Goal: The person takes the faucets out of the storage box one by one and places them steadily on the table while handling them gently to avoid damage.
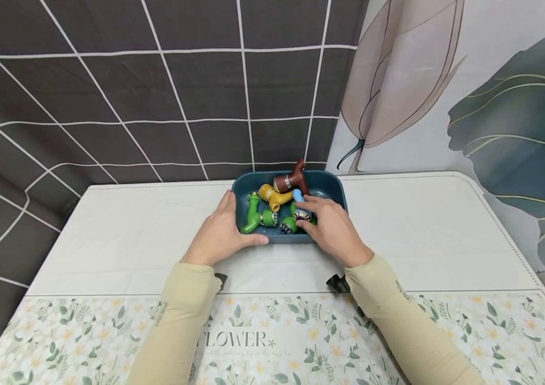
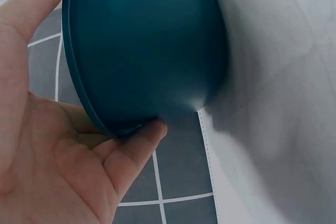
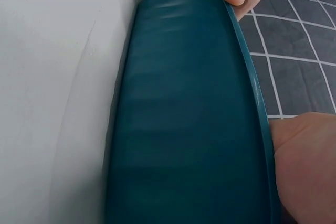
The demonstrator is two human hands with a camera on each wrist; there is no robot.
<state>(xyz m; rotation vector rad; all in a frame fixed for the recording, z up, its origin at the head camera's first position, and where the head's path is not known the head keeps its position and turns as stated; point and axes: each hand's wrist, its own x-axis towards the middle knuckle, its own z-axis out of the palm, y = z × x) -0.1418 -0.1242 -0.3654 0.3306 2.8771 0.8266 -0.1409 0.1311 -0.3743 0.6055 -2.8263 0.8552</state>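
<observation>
A dark teal plastic basin (image 1: pixel 332 184) holds several plastic faucets. My left hand (image 1: pixel 216 230) grips the basin's left end, thumb along the front rim and fingers at the far corner. In the left wrist view its fingers (image 2: pixel 134 153) curl against the basin wall (image 2: pixel 147 51). Inside the basin my right hand (image 1: pixel 332 227) pinches a blue faucet (image 1: pixel 298 197) with a silver-ringed knob, partly hidden by the fingers. Beneath it lies a green faucet (image 1: pixel 288 225). Another green faucet (image 1: pixel 253 214) rests at the left, with a yellow faucet (image 1: pixel 276 198) and a brown faucet (image 1: pixel 293 179) behind. The basin wall hides the right fingertips in the right wrist view.
The basin stands at the back of a table with a white cloth (image 1: pixel 421 235), its front part flower-printed. A dark gridded curtain (image 1: pixel 205 91) hangs right behind, and a leaf-patterned curtain (image 1: pixel 407 69) at the right.
</observation>
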